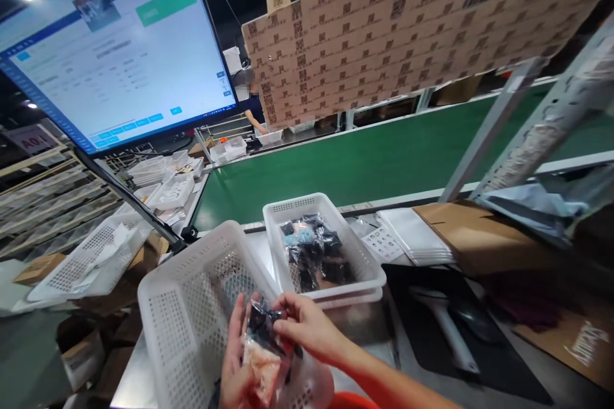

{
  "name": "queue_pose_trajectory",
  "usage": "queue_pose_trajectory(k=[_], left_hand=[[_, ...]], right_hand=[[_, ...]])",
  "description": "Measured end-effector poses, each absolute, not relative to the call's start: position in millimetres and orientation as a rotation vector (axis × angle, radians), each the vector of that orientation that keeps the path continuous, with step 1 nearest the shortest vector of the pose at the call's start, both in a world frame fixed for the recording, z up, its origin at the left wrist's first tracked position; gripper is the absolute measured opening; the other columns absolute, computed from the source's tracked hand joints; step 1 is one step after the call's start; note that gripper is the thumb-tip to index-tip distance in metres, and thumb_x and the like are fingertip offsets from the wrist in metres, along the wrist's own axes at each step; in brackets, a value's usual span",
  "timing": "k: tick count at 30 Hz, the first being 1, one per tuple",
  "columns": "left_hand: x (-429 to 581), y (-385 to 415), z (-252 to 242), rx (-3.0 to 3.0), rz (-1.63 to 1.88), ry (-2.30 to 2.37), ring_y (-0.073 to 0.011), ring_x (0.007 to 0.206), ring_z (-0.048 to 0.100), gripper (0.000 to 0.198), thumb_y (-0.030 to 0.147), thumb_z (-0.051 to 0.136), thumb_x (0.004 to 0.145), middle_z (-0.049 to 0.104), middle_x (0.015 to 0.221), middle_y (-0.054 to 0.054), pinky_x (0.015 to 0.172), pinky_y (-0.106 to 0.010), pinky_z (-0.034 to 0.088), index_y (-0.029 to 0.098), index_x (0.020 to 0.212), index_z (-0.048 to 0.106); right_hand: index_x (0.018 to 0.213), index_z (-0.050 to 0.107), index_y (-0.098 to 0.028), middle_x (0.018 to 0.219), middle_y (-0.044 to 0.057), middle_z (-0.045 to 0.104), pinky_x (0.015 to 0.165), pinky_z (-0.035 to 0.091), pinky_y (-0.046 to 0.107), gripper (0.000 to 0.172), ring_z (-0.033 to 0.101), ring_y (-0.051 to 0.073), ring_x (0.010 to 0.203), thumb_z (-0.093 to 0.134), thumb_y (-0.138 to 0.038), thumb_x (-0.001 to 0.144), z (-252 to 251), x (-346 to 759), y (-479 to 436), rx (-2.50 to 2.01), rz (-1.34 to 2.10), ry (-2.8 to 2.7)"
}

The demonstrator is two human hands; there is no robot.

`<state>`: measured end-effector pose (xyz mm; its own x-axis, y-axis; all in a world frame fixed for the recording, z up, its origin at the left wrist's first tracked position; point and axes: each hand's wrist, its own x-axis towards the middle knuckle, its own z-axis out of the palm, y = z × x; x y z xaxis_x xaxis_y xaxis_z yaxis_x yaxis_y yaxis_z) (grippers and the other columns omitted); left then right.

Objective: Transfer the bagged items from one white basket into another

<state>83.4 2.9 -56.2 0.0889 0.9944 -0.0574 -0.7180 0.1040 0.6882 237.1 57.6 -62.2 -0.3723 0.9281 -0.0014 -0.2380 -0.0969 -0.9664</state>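
Note:
Low in the picture, over a white perforated basket (165, 326), my left hand (236, 364) holds clear plastic packets. One packet has black contents (261, 323); below it in the same hand lies a packet with peach-pink contents (263, 367). The thumb and fingers of my right hand (304, 327) pinch the black packet at its right edge. Part of my left palm is covered by the packets. Just beyond my hands stands a second white basket (367, 271) containing several bagged items (311, 246), mostly black, one light blue.
A monitor (115, 51) rises at the upper left. Behind the baskets runs a green conveyor belt (345, 166), with a cardboard panel of printed codes (364, 45) above it. To the right lie a handheld scanner (446, 326), a mouse (477, 321) and white mailer bags (417, 236). A person's arm (256, 121) shows far back.

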Motion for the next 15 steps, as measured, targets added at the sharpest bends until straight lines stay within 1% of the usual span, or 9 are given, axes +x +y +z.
queue_pose_trajectory(k=[2, 4, 6, 7, 9, 11, 13, 14, 15], left_hand=[[81, 3, -61, 0.544, 1.367, 0.687, -0.0429, 0.136, 0.058, 0.109, 0.008, 0.083, 0.057, 0.039, 0.169, -0.004, 0.095, -0.045, 0.064, 0.041, 0.155, 0.049], [72, 4, -70, 0.539, 1.347, 0.773, -0.0399, 0.127, 0.066, 0.107, 0.008, 0.084, 0.055, 0.051, 0.160, -0.011, 0.087, -0.038, 0.064, 0.036, 0.153, 0.051], [55, 6, -82, 0.588, 1.368, 0.879, -0.0376, 0.119, 0.070, 0.091, 0.015, 0.086, 0.056, 0.060, 0.151, -0.015, 0.082, -0.034, 0.063, 0.027, 0.142, 0.061], [45, 8, -89, 0.645, 1.392, 0.963, -0.0367, 0.114, 0.072, 0.081, 0.021, 0.088, 0.058, 0.063, 0.147, -0.016, 0.082, -0.036, 0.063, 0.024, 0.136, 0.065], [21, 11, -105, 0.821, 1.445, 1.199, -0.0352, 0.109, 0.073, 0.067, 0.033, 0.085, 0.067, 0.069, 0.136, -0.018, 0.091, -0.044, 0.060, 0.020, 0.131, 0.068], [1, 11, -125, 1.088, 1.485, 1.466, -0.0368, 0.117, 0.069, 0.057, 0.036, 0.078, 0.075, 0.073, 0.129, -0.018, 0.110, -0.051, 0.050, 0.018, 0.129, 0.071], [-10, 10, -148, 1.362, 1.413, 1.708, -0.0432, 0.129, 0.062, 0.050, 0.037, 0.077, 0.076, 0.072, 0.130, -0.020, 0.121, -0.056, 0.038, 0.019, 0.122, 0.078], [-12, 9, -159, 1.453, 1.335, 1.812, -0.0474, 0.132, 0.058, 0.045, 0.037, 0.076, 0.076, 0.071, 0.133, -0.021, 0.123, -0.060, 0.034, 0.021, 0.117, 0.081], [-12, 9, -169, 1.501, 1.241, 1.903, -0.0515, 0.131, 0.057, 0.040, 0.037, 0.075, 0.077, 0.070, 0.135, -0.021, 0.121, -0.063, 0.034, 0.022, 0.113, 0.084]], right_hand=[[0.093, 0.058, -0.020, 0.061, -0.008, 0.059, 0.049, 0.041, 0.022, 0.030, 0.055, 0.013, 0.049, 0.069, -0.029, 0.068, -61, 238, 58, -0.824, 1.649, -1.198], [0.092, 0.059, -0.020, 0.064, -0.007, 0.060, 0.051, 0.041, 0.023, 0.027, 0.055, 0.012, 0.053, 0.069, -0.028, 0.068, -57, 244, 63, -0.834, 1.564, -1.200], [0.095, 0.062, -0.019, 0.068, -0.006, 0.061, 0.055, 0.045, 0.025, 0.031, 0.057, 0.014, 0.057, 0.073, -0.032, 0.070, -51, 257, 74, -0.861, 1.437, -1.170], [0.098, 0.063, -0.019, 0.071, -0.004, 0.063, 0.058, 0.048, 0.027, 0.035, 0.060, 0.015, 0.060, 0.075, -0.036, 0.070, -49, 267, 83, -0.883, 1.371, -1.140], [0.106, 0.062, -0.020, 0.079, 0.000, 0.068, 0.066, 0.055, 0.034, 0.048, 0.066, 0.022, 0.069, 0.078, -0.045, 0.068, -45, 293, 105, -0.962, 1.251, -1.086], [0.112, 0.061, -0.020, 0.087, 0.006, 0.073, 0.076, 0.059, 0.043, 0.056, 0.071, 0.031, 0.081, 0.076, -0.048, 0.065, -45, 323, 130, -1.142, 1.094, -1.088], [0.111, 0.063, -0.020, 0.097, 0.014, 0.075, 0.089, 0.057, 0.051, 0.057, 0.071, 0.040, 0.096, 0.071, -0.049, 0.063, -50, 350, 152, -1.387, 0.850, -1.181], [0.111, 0.064, -0.019, 0.104, 0.018, 0.075, 0.096, 0.055, 0.055, 0.057, 0.070, 0.044, 0.105, 0.069, -0.050, 0.064, -55, 360, 160, -1.482, 0.710, -1.236], [0.112, 0.065, -0.017, 0.112, 0.022, 0.074, 0.102, 0.053, 0.057, 0.058, 0.067, 0.046, 0.113, 0.066, -0.052, 0.065, -61, 367, 165, -1.540, 0.583, -1.284]])
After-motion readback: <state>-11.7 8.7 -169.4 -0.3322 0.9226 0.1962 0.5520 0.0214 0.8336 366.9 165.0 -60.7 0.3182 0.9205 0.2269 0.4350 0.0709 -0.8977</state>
